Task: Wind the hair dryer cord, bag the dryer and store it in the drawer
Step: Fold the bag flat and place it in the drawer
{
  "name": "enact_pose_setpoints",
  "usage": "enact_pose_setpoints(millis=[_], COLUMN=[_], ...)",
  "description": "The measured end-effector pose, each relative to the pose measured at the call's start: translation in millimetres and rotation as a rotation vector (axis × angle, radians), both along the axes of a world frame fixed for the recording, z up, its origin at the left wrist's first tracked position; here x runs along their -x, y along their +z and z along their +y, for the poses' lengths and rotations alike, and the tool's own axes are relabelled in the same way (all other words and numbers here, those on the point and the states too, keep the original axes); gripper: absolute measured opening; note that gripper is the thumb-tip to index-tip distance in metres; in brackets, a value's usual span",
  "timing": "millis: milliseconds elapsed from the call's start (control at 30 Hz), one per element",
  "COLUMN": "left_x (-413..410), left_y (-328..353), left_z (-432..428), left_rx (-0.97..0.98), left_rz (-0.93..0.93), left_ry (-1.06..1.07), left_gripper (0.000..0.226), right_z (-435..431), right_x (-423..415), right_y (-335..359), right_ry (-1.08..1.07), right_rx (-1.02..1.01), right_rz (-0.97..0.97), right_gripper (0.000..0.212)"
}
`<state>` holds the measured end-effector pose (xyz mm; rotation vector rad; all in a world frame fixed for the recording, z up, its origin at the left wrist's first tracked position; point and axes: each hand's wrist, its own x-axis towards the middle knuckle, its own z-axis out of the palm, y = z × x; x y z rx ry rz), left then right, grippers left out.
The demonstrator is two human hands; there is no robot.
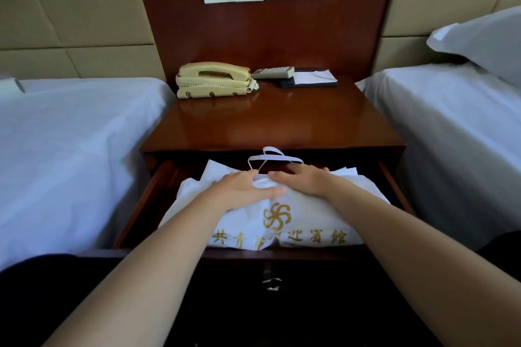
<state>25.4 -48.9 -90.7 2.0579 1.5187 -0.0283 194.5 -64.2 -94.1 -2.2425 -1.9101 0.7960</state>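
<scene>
A white cloth bag (pixel 307 222) with a gold logo and gold characters lies in the open drawer (pixel 141 205) of the wooden nightstand. Its white drawstring loops (pixel 272 156) stick up at the back, near the nightstand's top edge. My left hand (pixel 239 190) lies flat on the bag's upper left part, fingers straight. My right hand (pixel 304 179) presses on the bag's top right, fingers stretched toward the left hand. The hair dryer and its cord are hidden; nothing of them shows outside the bag.
On the nightstand top (pixel 282 121) stand a cream telephone (pixel 214 79), a remote control (pixel 273 72) and a notepad folder (pixel 310 77). Beds with white sheets flank it, left (pixel 70 149) and right (pixel 451 135). A drawer pull (pixel 271 283) hangs on the front below.
</scene>
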Motion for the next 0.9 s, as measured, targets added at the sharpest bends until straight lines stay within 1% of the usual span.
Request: enact_pose_setpoints(millis=[100, 167, 267, 333, 433, 500, 533, 633, 700, 767, 800, 833, 900], left_x=[-0.4, 0.1, -3.1, -5.2, -5.5, -7.2, -8.8, -11.6, -11.0, -8.4, -5.5, -1.4, 11.1], left_y=[0.1, -1.4, -4.0, -4.9, -4.5, -3.6, -2.7, -0.3, 2.2, 2.2, 1.5, -1.1, -6.7], left_z=[5.8, 9.8, 10.0, 12.1, 16.8, 19.9, 20.0, 20.5, 19.4, 17.1, 13.6, 9.9, 0.6], left_rx=[0.041, 0.056, -0.041, -0.108, -0.183, -0.209, -0.243, -0.436, -0.582, -0.694, -0.711, -0.684, -0.513], left_rz=[0.044, 0.077, 0.112, 0.107, 0.093, 0.062, 0.075, 0.22, 0.297, 0.317, 0.293, 0.237, 0.126], left_ry=[-0.024, -0.018, -0.014, 0.013, 0.048, 0.105, 0.135, 0.217, 0.217, 0.155, 0.101, 0.025, -0.166], left_gripper=[0.116, 0.117, 0.102, 0.097, 0.092, 0.095, 0.093, 0.078, 0.073, 0.065, 0.06, 0.055, 0.053], right_z=[8.5, 13.1, 17.8, 12.9, -0.8, -12.0, -17.7, -33.9, -43.8, -50.3, -51.4, -51.6, -51.4], right_x=[-8.3, -11.4, -12.9, -11.7, -12.9, -14.7, -15.3, -14.1, -14.3, -16.3, -17.5, -18.1, -17.7], right_y=[-4.4, -6.4, -10.5, -9.1, -2.2, 4.3, 7.8, 18.5, 20.8, 18.1, 15.4, 13.0, 11.1], right_ry=[-0.124, -0.173, -0.159, -0.125, -0.052, -0.026, -0.018, 0.043, 0.08, 0.077, 0.067, 0.057, 0.052], right_rx=[0.004, 0.011, -0.069, -0.142, -0.126, -0.124, -0.12, -0.058, 0.017, 0.086, 0.105, 0.115, 0.129], right_rz=[0.159, 0.211, 0.134, 0.058, -0.042, -0.098, -0.122, -0.159, -0.16, -0.128, -0.098, -0.07, -0.039], right_gripper=[0.088, 0.085, 0.068, 0.056, 0.049, 0.052, 0.056, 0.075, 0.085, 0.089, 0.091, 0.093, 0.096])
